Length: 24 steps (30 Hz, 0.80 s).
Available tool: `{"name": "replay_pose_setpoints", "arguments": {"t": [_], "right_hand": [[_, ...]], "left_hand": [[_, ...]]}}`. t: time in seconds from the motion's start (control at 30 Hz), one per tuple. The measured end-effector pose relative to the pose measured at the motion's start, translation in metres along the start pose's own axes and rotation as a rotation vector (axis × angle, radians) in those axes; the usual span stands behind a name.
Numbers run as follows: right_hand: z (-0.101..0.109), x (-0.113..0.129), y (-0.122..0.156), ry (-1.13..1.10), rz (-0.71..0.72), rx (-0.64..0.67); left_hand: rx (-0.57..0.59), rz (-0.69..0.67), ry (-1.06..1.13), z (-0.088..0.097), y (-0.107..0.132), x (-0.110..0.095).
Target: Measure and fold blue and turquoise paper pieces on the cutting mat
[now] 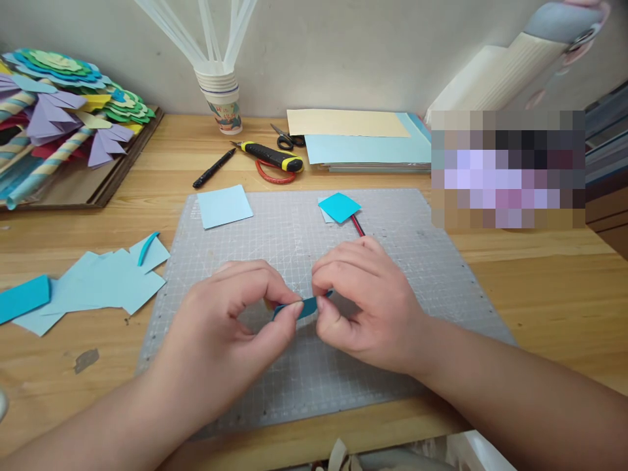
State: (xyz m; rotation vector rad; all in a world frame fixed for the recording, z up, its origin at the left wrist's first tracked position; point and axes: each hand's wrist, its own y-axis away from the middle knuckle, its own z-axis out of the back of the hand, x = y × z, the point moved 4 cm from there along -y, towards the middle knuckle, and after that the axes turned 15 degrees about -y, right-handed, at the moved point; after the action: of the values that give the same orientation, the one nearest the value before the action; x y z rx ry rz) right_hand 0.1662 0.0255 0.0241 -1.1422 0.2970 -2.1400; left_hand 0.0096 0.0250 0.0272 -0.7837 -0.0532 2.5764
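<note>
Between my two hands is a small piece of blue paper (309, 307), held above the grey cutting mat (392, 366). My left hand (235, 320) pinches its left part between thumb and forefinger. At the right end, the thumb and forefinger of my right hand (367, 301) are closed on the same paper. Most of its edges are hidden by my fingers. Beyond my right hand lies a bright blue paper square (339, 207) on a paler piece, beside a thin dark-and-red stick, perhaps a pencil (358, 226). A light blue paper square (226, 206) rests at the mat's far left.
Left of the mat are light blue paper pieces (98, 281) and a bright blue strip (24, 299). Behind it lie a black pen (214, 168), yellow-black pliers (269, 156), scissors (289, 139), a paper stack (367, 149) and a cup (223, 104) of straws. Paper flowers (59, 72) stand far left.
</note>
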Motion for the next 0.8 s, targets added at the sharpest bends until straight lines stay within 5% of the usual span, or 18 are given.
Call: {"name": "replay_pose_setpoints", "arguments": {"t": [0.17,0.3,0.5,0.8], "right_hand": [[0.008,-0.011,-0.003,0.01,-0.001,-0.104],[0.016,-0.021,-0.001,-0.094,-0.144,-0.226],[-0.002,-0.02,0.005,-0.615,-0.373,-0.055],[-0.019,-0.019,0.009,-0.765,-0.559,0.136]], "left_hand": [[-0.056,0.099,0.016,0.006,0.001,0.008],[-0.065,0.24,0.094,0.008,0.0,0.015],[0.11,0.381,0.394,-0.005,-0.002,0.023],[0.149,0.095,0.143,-0.006,-0.005,0.004]]}}
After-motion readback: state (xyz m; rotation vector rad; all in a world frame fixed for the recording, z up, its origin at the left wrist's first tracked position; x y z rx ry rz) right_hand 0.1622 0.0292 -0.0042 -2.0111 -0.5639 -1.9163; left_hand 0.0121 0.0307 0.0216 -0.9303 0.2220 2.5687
